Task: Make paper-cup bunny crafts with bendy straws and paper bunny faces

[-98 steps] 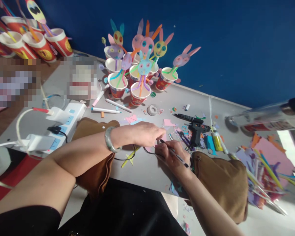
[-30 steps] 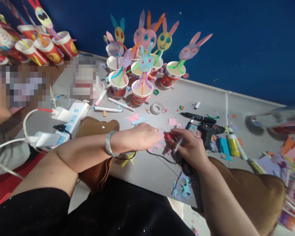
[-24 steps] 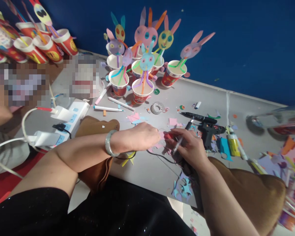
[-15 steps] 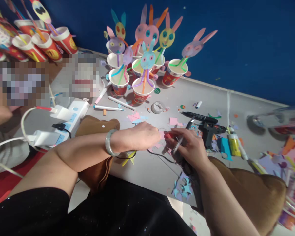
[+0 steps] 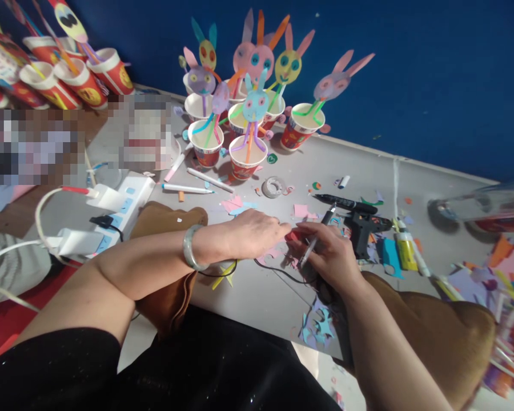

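Note:
My left hand (image 5: 257, 233), with a pale bangle (image 5: 192, 246) at the wrist, is closed over the table. Its fingertips meet those of my right hand, and whatever they pinch is hidden. Resting slantwise in my closed right hand (image 5: 330, 251) is a slim pen (image 5: 312, 246) with its metal tip pointing up and away. A small red thing (image 5: 292, 235) shows at the right fingertips, too unclear to name. Pink paper scraps (image 5: 274, 251) lie beneath the hands. Just right of my right hand are a black glue gun (image 5: 362, 234) and a black marker (image 5: 345, 202).
Paper cups (image 5: 247, 157) with rabbit-faced straw figures stand at the back. A tape roll (image 5: 274, 187), a power strip (image 5: 131, 197) and a yellow-labelled bottle (image 5: 406, 250) lie around the hands. Brown cushions (image 5: 437, 325) flank the table edge. Blue scraps (image 5: 319, 325) lie in front.
My left hand has shifted slightly right, its fingertips now against the right ones. My right hand still holds the pen. Another person's arm at the left edge has gone from view.

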A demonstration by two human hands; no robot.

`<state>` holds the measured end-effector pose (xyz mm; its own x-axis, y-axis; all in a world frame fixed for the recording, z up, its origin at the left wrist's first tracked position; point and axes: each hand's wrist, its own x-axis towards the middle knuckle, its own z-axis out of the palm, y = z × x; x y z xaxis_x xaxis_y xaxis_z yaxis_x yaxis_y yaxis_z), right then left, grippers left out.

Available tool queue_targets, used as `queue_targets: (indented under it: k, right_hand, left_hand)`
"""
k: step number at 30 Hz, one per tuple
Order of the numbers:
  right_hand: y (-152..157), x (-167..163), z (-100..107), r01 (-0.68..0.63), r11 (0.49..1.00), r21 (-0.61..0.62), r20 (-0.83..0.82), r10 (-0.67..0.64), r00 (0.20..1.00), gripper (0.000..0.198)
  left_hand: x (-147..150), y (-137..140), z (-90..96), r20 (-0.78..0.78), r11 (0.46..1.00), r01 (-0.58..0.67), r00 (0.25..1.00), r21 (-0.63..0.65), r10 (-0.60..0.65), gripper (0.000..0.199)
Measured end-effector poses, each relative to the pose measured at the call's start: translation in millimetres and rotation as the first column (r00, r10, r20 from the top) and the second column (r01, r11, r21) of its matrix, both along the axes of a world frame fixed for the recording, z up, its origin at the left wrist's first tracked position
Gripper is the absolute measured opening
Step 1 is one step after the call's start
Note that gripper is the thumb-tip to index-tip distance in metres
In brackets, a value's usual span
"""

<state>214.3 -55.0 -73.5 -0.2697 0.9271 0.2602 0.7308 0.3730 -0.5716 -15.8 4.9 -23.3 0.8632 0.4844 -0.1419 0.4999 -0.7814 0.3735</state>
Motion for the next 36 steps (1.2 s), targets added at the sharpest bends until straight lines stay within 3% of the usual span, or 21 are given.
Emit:
queue_targets:
  k: [11, 17, 21, 28, 36]
  right_hand:
    - [0.9, 1.4, -1.2, 0.008, 0.999, -0.039, 0.003, -0.008, 1.0, 0.022]
    - [1.8, 2.3, -2.6, 0.005, 0.998, -0.059, -0.011, -0.006, 1.0, 0.024]
    - [2.2, 6.9, 3.9, -0.016, 0.996, -0.084, -0.029, 0.014, 0.999, 0.03]
    - [0.6, 10.8, 10.7, 0.132, 0.986, -0.098, -0.149, -0.146, 0.978, 0.029]
    - [3.8, 8.5, 3.2, 0.009, 0.999, -0.049, -0.048, -0.011, 0.999, 0.032]
  left_hand:
    - [-3.6, -1.1, -3.5, -0.035, 0.995, 0.098, 0.995, 0.023, -0.098, 0.045]
    - [-3.9, -0.3, -9.7, -0.006, 0.996, 0.089, 0.996, 0.006, -0.089, 0.041]
    - [-3.5, -0.2, -7.5, -0.044, 0.997, 0.073, 0.996, -0.013, -0.073, 0.048]
    - [-6.4, -1.1, -7.7, -0.065, 0.997, 0.068, 0.995, -0.04, -0.071, 0.064]
    - [-8.7, -0.5, -12.4, -0.006, 0.996, 0.081, 0.997, -0.022, -0.081, 0.054]
